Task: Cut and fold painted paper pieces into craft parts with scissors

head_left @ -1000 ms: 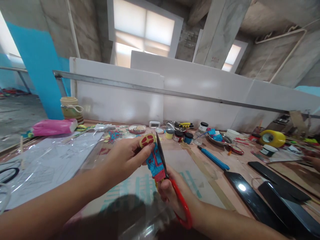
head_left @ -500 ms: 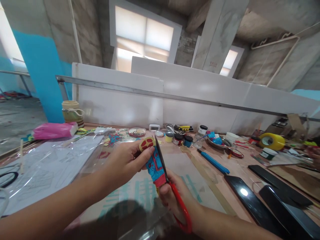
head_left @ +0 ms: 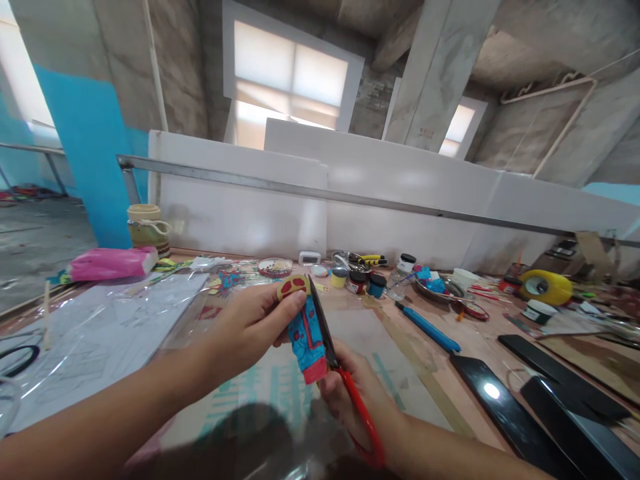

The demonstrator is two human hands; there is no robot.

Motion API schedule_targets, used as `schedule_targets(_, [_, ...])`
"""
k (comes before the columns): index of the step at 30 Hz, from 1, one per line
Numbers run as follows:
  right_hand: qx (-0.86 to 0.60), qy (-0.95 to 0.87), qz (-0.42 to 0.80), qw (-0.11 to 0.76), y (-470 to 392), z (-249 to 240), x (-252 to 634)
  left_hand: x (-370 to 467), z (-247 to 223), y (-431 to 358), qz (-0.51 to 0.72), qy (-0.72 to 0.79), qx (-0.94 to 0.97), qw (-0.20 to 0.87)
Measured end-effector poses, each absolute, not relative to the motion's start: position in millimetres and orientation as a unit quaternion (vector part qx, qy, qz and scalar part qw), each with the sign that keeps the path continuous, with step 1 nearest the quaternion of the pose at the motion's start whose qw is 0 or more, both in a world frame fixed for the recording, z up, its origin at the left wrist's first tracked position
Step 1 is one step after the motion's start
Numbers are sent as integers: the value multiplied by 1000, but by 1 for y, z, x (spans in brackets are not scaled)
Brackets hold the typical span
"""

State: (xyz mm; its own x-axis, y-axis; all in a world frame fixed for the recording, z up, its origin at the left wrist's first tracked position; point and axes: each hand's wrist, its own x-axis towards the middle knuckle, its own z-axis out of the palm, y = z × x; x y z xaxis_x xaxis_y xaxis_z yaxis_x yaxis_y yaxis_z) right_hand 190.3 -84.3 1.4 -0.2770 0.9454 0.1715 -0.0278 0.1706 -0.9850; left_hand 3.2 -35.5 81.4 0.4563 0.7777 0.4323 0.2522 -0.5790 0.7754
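Note:
My left hand pinches a small painted piece, blue with red marks, a yellow top with red spots and a red lower end. What it is made of I cannot tell. In my right hand is a pair of scissors with red handles and dark blades. The blades point up and away, running along the right edge of the painted piece, nearly closed. Some right-hand fingers are hidden behind the handles. Below both hands lies a pale sheet with blue-green marks on the table.
Paint jars and a metal dish stand at the back. A blue utility knife and dark flat slabs lie right, near yellow tape. Drawings under clear film and a pink packet are left.
The painted piece has turned slightly, its red lower end swinging left and down from the scissors. Both hands stay in nearly the same place. The view has shifted a little.

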Motion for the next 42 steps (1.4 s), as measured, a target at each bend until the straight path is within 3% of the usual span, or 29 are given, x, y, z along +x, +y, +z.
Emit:
schedule_targets(9, [-354,-670,455,468,-89,4,192,12,66,-35,363,304,847,241])
schedule_targets(42, [-338,-652,492,468,-89,-8,199,14,65,-40,344,303,807,374])
